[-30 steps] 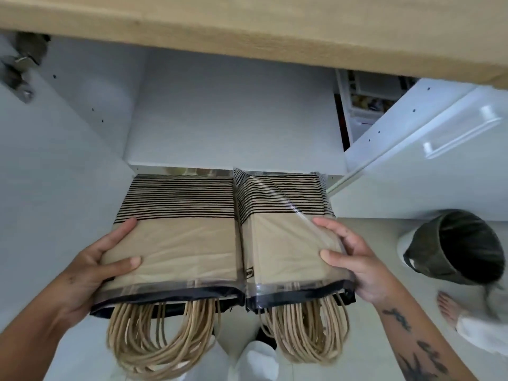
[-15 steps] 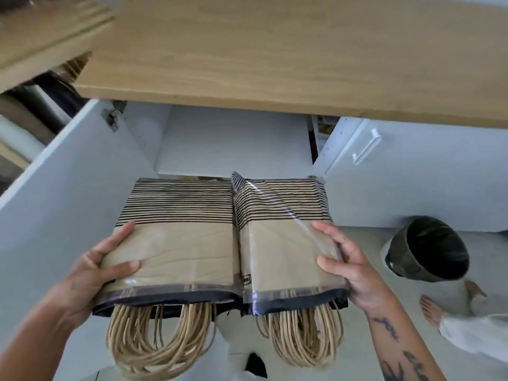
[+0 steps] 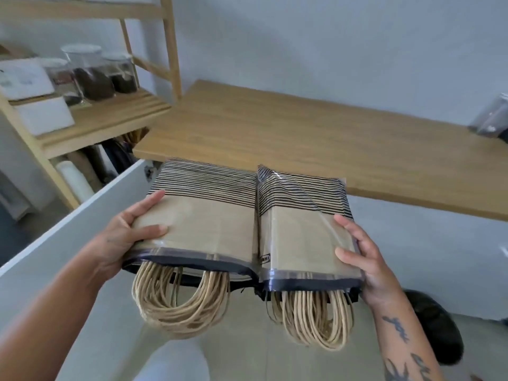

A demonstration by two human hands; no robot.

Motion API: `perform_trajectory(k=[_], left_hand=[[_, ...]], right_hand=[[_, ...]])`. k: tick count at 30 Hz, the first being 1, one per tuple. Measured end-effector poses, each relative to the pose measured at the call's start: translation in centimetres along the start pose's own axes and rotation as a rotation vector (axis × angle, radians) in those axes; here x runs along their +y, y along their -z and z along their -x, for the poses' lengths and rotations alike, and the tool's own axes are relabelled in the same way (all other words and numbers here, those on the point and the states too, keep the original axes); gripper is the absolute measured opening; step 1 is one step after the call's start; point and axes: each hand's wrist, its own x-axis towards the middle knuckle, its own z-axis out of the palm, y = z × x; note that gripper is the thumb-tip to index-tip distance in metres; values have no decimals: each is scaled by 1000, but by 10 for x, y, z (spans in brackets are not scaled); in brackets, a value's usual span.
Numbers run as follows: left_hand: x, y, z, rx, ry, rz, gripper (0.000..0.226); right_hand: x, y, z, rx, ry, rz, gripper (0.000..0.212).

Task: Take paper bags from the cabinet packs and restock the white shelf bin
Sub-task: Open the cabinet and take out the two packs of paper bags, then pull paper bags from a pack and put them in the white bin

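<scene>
While both hands grip, left hand [image 3: 123, 237], right hand [image 3: 365, 259], film-wrapped striped kraft packs [image 3: 209, 224]

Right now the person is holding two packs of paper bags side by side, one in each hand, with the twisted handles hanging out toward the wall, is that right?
Not quite. The head view shows the left hand and right hand holding the two packs side by side, but the twisted handles hang out toward the person, not the wall.
</scene>
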Motion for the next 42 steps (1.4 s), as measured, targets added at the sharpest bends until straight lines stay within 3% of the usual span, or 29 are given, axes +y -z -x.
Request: perform_trajectory(k=[10, 21, 26, 33, 42], left_hand=[[57, -14, -139, -80, -92, 69, 65], [78, 19, -321, -108, 65, 7, 68], [71, 22, -383, -131, 132, -28, 67], [76, -15, -461, -125, 83, -186, 73], [90, -60, -542, -46, 116, -184, 77]], right_hand=[[-38, -1, -120, 55, 52, 13, 53], [-35, -25, -281, 142, -99, 1, 52], [-26, -9, -328, 181, -132, -67, 53], [-45, 31, -404, 213, -106, -27, 55], [-68, 76, -497, 206, -105, -34, 55]])
